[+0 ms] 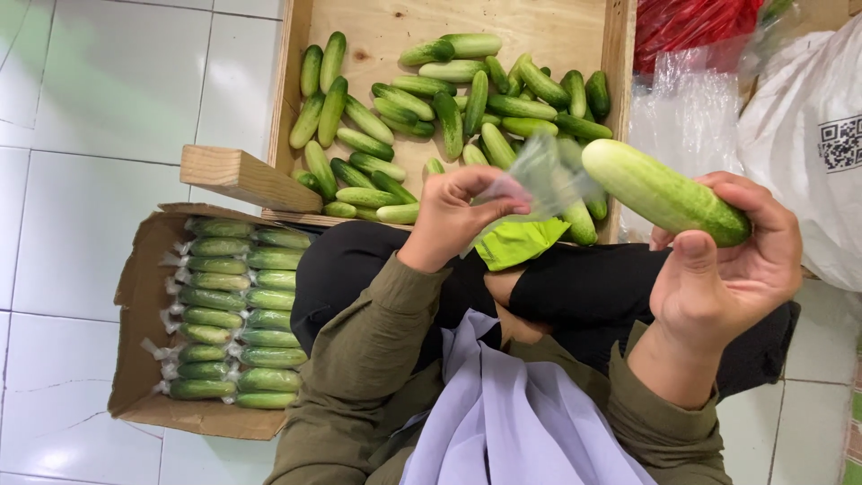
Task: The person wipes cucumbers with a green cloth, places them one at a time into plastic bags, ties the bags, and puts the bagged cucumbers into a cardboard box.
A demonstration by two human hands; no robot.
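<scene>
While hands grip cucumber point(664, 191) and bag point(539, 175), crate rim point(620, 99) crowds.

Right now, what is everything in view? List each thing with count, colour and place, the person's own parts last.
held cucumber: one, pale to dark green, in the right hand's grip
clear plastic bag: one, transparent, pinched by the left hand
loose cucumbers: dozens, green, piled in the crate
wooden crate: one, light wood, top centre
bagged cucumbers: about twenty, green in clear wrap, two rows in the box
cardboard box: one, brown, on the floor at left
yellow-green item: one, on the lap, kind unclear
white bag: one, far right
red plastic bag: one, top right
tiled floor: white
left hand: one, centre
right hand: one, right
</scene>
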